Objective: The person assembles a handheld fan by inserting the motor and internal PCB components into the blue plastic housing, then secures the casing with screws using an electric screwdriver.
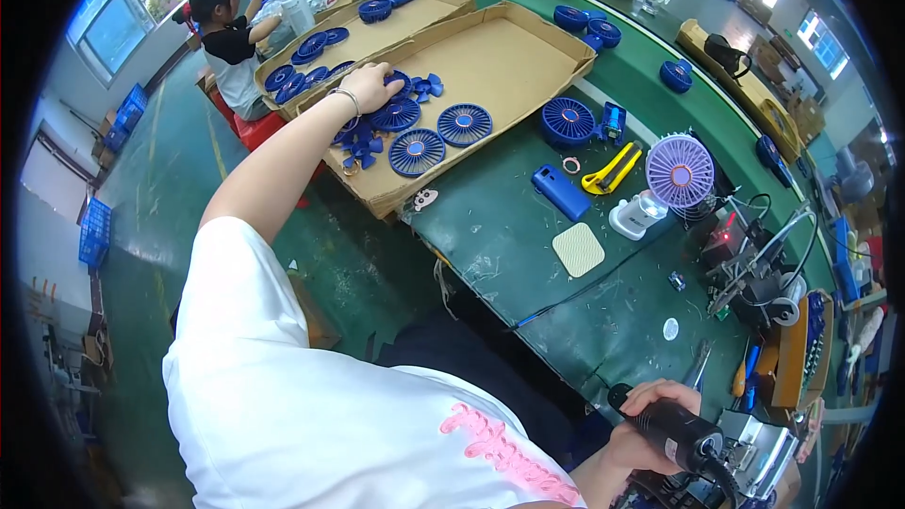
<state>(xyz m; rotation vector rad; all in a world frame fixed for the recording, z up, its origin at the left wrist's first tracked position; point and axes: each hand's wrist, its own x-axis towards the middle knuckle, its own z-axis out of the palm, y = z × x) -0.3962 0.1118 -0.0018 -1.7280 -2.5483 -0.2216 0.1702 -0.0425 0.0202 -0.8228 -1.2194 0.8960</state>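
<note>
My left hand (370,88) reaches into a shallow cardboard box (500,57), its fingers curled down over a blue fan part (402,85) that they partly hide. Around it lie round blue fan grilles (417,152) and small blue fan blades (429,87). Low at the right, my right hand (650,424) is wrapped round a black cylindrical corded tool (677,432), which looks like an electric screwdriver. On the green bench between the hands are a blue fan head (567,121), a blue handle shell (561,192) and a yellow utility knife (613,168).
A lilac fan (679,172) on a white base stands beside a metal bench fixture (754,264) with wires. A cream square pad (578,251) and tweezers (699,364) lie nearer. Beyond runs a green conveyor (641,66) carrying blue fans. Other people sit at the far left and far side.
</note>
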